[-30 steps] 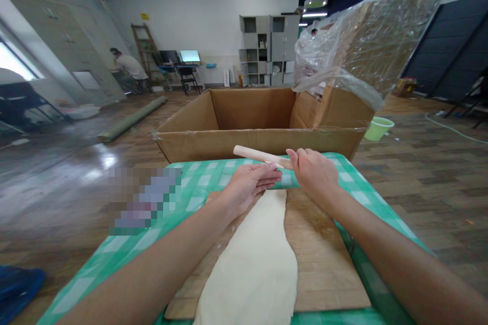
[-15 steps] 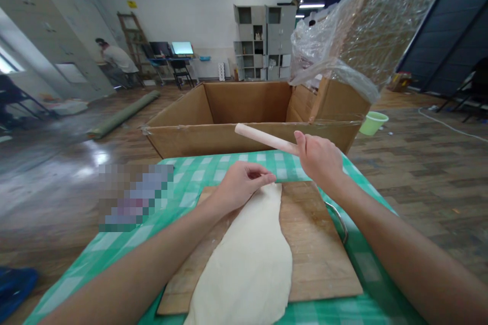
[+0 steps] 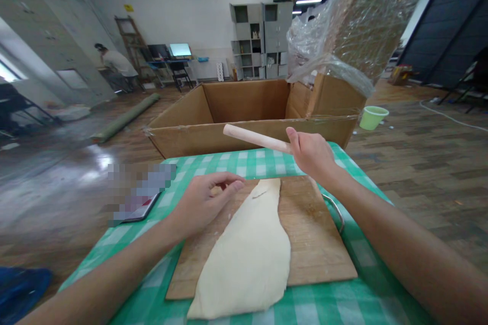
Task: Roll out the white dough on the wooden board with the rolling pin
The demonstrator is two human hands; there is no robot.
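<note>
A rolled-out sheet of dough (image 3: pixel 247 254) lies on a wooden cutting board (image 3: pixel 316 244), narrow at the far end and wide near me. Its near edge hangs past the board onto the cloth, and a short dark crease marks its far tip. My right hand (image 3: pixel 314 155) is wrapped round one end of a pale rolling pin (image 3: pixel 257 138), raised beyond the board's far edge and pointing left. Over the board's far left part, my left hand (image 3: pixel 208 200) is beside the dough's narrow end, apart from it, with fingers loosely curved and nothing visible in them.
A green checked tablecloth (image 3: pixel 324 310) covers the table. A metal handle (image 3: pixel 337 210) sticks out from the board's right side. At the left edge lies a partly blurred flat object (image 3: pixel 147 203). Beyond the table stand a large cardboard box (image 3: pixel 244 101) and a green bucket (image 3: pixel 373 118). A person (image 3: pixel 118 63) bends far left.
My left hand has let go of the dough's far end and moved left, baring the tip. The rolling pin in my right hand has shifted slightly left with the view.
</note>
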